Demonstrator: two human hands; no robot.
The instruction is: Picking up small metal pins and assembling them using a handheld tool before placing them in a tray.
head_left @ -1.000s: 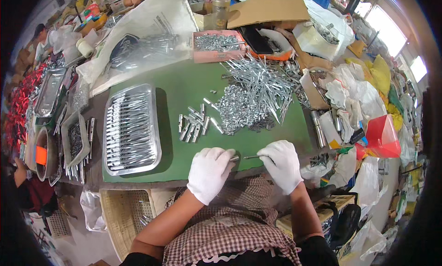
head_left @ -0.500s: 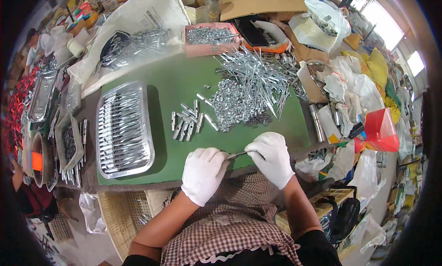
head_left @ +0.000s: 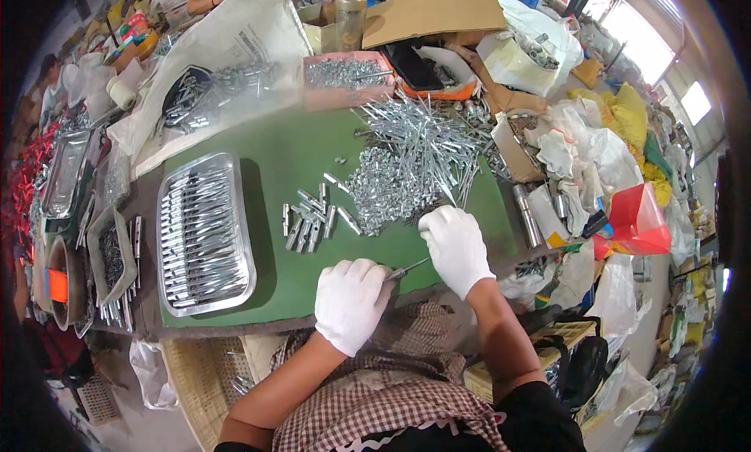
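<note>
Both my hands wear white gloves at the near edge of a green table (head_left: 297,155). My left hand (head_left: 350,300) is closed around the end of a thin metal rod (head_left: 407,270). My right hand (head_left: 457,245) pinches the rod's other end, close to a heap of small shiny metal parts (head_left: 383,190). Behind the heap lies a pile of long metal rods (head_left: 422,139). A short row of finished metal pieces (head_left: 307,225) lies to the left of my hands. Further left stands a steel tray (head_left: 205,231) filled with rows of similar pieces.
A pink box of small parts (head_left: 346,75) sits at the table's far edge, beside a white plastic sack of metal pieces (head_left: 219,69). More trays (head_left: 66,170) stand at the left. Bags, cardboard and a red bag (head_left: 637,217) crowd the right side.
Both hands have stayed at the table's near edge, working the rod between them. The right hand has shifted slightly up toward the heap.
</note>
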